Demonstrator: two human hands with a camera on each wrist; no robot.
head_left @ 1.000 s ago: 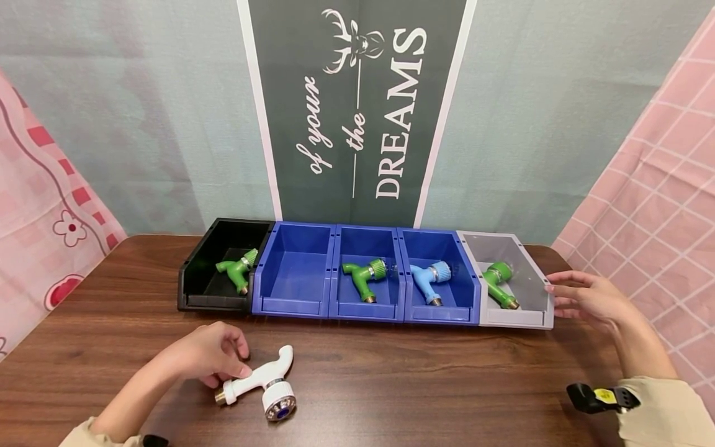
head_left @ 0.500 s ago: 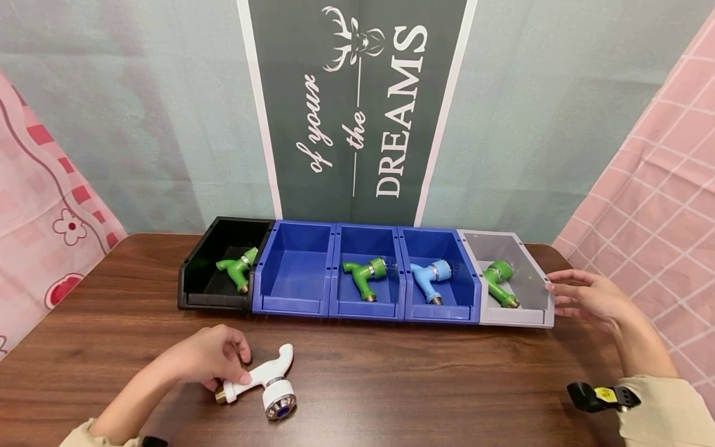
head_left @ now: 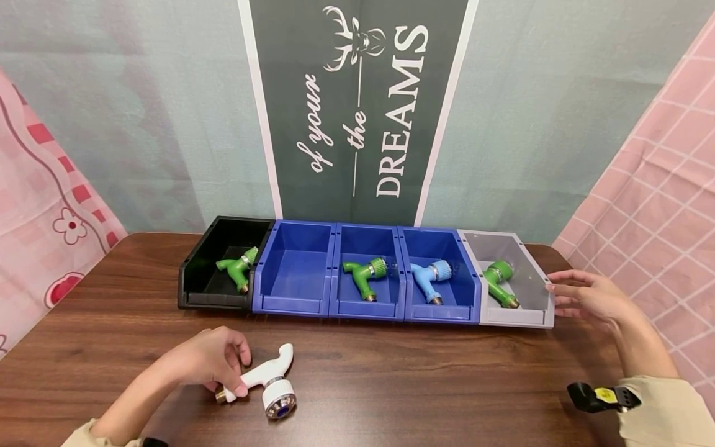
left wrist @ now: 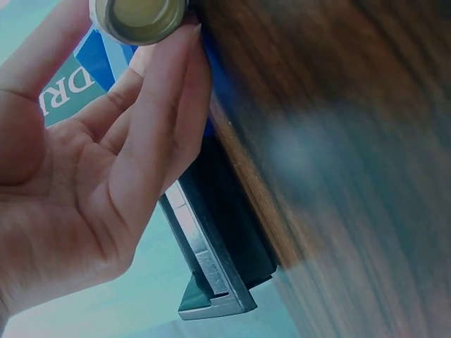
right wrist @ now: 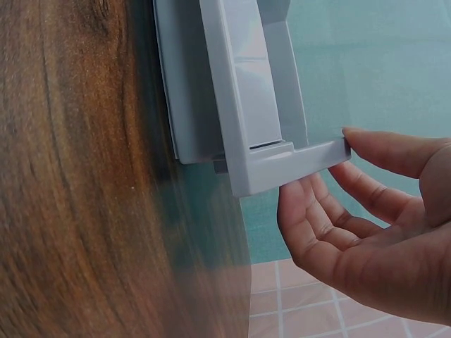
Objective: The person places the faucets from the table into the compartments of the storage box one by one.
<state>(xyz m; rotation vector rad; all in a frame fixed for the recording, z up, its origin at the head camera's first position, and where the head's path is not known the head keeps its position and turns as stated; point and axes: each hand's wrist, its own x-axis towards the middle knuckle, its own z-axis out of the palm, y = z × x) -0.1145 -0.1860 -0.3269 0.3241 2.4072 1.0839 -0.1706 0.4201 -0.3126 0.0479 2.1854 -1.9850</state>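
In the head view a white tap (head_left: pixel 267 376) with a chrome-ended knob lies on the table at front left. My left hand (head_left: pixel 215 360) pinches its inlet end between thumb and fingers; the left wrist view shows the hollow brass end (left wrist: pixel 144 17) at the fingertips. My right hand (head_left: pixel 594 302) holds the right side of the grey bin (head_left: pixel 511 318), thumb at the rim and fingers against the outer wall, as the right wrist view shows. Inside that bin lies a green tap (head_left: pixel 499 282).
Left of the grey bin, joined in a row, stand a black bin (head_left: pixel 215 301) with a green tap (head_left: pixel 238 269), a bare blue bin (head_left: pixel 293 273), a blue bin with a green tap (head_left: pixel 365 277), and another with a light blue tap (head_left: pixel 430 280). Curtains surround the wooden table (head_left: pixel 424 385).
My left thumb has slid slightly down along the white tap toward its inlet end. The tap stays in about the same place. The right hand has not visibly moved.
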